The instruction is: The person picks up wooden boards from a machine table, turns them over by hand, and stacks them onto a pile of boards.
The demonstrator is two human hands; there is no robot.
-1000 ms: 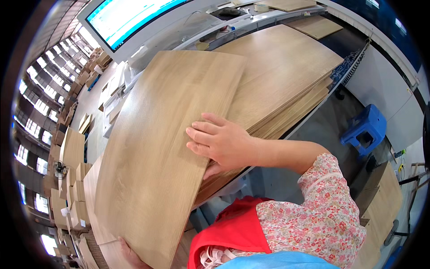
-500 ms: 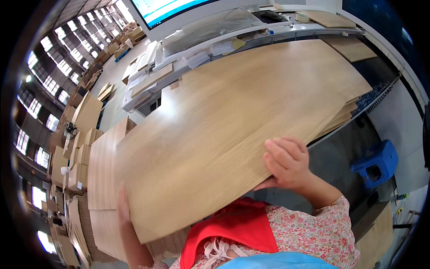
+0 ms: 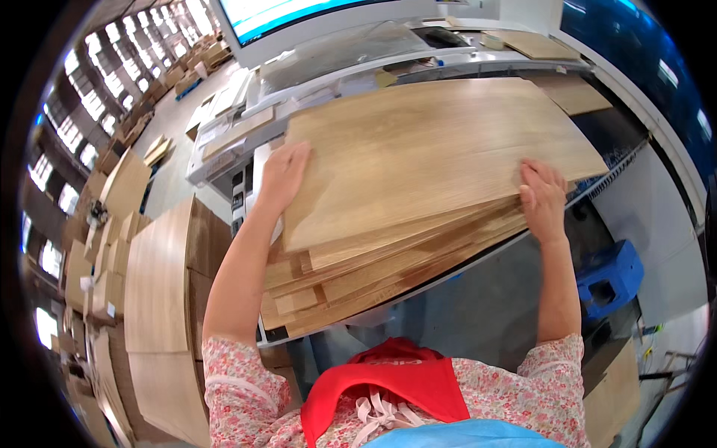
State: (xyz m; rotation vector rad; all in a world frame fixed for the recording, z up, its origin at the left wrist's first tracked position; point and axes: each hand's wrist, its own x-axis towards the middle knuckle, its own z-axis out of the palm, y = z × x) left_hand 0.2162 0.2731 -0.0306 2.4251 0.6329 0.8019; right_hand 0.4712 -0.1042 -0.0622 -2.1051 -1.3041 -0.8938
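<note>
A large light-brown wood-grain panel (image 3: pixel 418 157) lies on top of a stack of similar panels (image 3: pixel 358 280) on the work table. The stack's near edges are fanned out unevenly. My left hand (image 3: pixel 287 173) grips the panel's left edge, fingers over the top face and the thumb hidden. At the near edge toward the right, my right hand (image 3: pixel 543 193) holds the same panel, with its fingers curled over the top.
A screen (image 3: pixel 291 15) and a machine bed with a plastic-wrapped item (image 3: pixel 343 56) stand behind the table. Another panel stack (image 3: pixel 158 276) is at left. A blue stool (image 3: pixel 611 280) stands at right. Smaller boards (image 3: pixel 571 93) lie at far right.
The panel has moved away from me onto the stack, uncovering the lower panels' near edges. My left hand went up and forward along with it; my right hand shifted right and forward.
</note>
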